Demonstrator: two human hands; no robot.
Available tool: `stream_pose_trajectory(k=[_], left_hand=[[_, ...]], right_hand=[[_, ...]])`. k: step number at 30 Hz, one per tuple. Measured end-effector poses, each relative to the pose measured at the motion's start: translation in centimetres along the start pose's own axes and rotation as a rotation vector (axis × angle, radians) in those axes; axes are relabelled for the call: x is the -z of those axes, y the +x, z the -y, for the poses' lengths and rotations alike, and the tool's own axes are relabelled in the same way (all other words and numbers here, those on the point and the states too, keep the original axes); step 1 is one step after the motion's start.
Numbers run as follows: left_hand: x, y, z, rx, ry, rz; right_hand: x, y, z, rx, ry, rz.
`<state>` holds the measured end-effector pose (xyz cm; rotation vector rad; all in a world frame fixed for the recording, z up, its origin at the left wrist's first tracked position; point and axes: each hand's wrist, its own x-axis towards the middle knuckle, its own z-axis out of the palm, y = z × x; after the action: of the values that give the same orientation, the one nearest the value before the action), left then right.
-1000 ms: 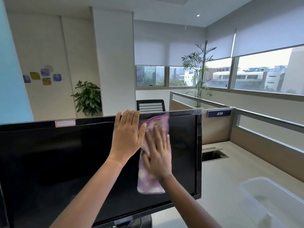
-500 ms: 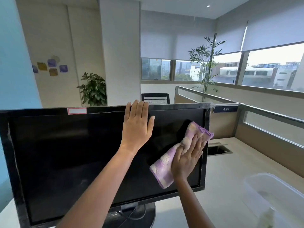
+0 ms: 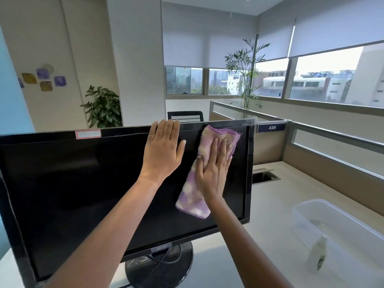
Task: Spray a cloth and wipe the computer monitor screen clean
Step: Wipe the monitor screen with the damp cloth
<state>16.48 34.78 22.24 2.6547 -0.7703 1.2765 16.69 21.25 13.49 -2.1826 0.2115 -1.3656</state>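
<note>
A black monitor (image 3: pixel 83 183) with a dark screen stands on a round base on the desk in front of me. My left hand (image 3: pixel 163 149) lies flat against the screen near the top bezel, fingers reaching over the upper edge. My right hand (image 3: pixel 214 171) presses a purple and white cloth (image 3: pixel 192 201) flat against the right part of the screen, fingers straight and pointing up. The cloth's top end reaches almost to the upper right corner. A spray bottle (image 3: pixel 318 254) stands on the desk at the lower right.
A clear plastic tub (image 3: pixel 340 231) sits on the beige desk (image 3: pixel 270 204) to the right, behind the bottle. A cable opening (image 3: pixel 264 176) lies behind the monitor's right edge. Low partitions (image 3: pixel 332 154) bound the desk at the back and right.
My right hand has moved the cloth from the screen's right edge up and leftward toward the top, and turned it upright. My left hand has stayed at the top bezel.
</note>
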Motion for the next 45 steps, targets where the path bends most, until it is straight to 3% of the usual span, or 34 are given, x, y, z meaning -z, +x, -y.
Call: stream_pose_trajectory(k=[2,12,18,21,24,29,33,36,41,45], left_hand=[[0.2,-0.3,0.7,-0.031,0.014,0.019],[1.0,-1.8,2.6,-0.058,0.046,0.055],[1.6,-2.8,4.3,-0.002,0.041,0.041],[1.7,-3.4,5.1,0.040,0.037,0.028],[1.8,-3.9,5.8,0.059,0.025,0.009],[2.0,-5.3,8.1,0.086,0.033,-0.024],[2.0,-6.6,10.0,0.068,0.054,-0.059],[2.0,-7.7,11.2,0.060,0.085,-0.085],[2.2,-9.0,13.8,0.084,0.137,-0.110],[2.9,-9.3,16.4,0.123,0.176,-0.122]], right_hand=[[-0.1,-0.4,-1.3,-0.051,-0.012,-0.018],[-1.7,-9.6,-3.9,-0.880,0.257,-0.086],[-0.8,-9.5,-1.7,-1.043,0.378,-0.082],[-1.0,-8.0,1.8,-0.916,0.412,-0.079],[-2.8,-8.1,6.6,-0.556,0.322,-0.051],[-6.2,-12.5,10.3,0.144,-0.076,0.178],[-5.7,-11.9,7.3,0.415,-0.276,0.124],[-4.3,-9.6,4.3,0.325,-0.293,0.060],[-2.9,-7.0,1.6,-0.265,-0.029,-0.080],[-4.0,-7.3,5.0,-0.339,0.068,-0.147]])
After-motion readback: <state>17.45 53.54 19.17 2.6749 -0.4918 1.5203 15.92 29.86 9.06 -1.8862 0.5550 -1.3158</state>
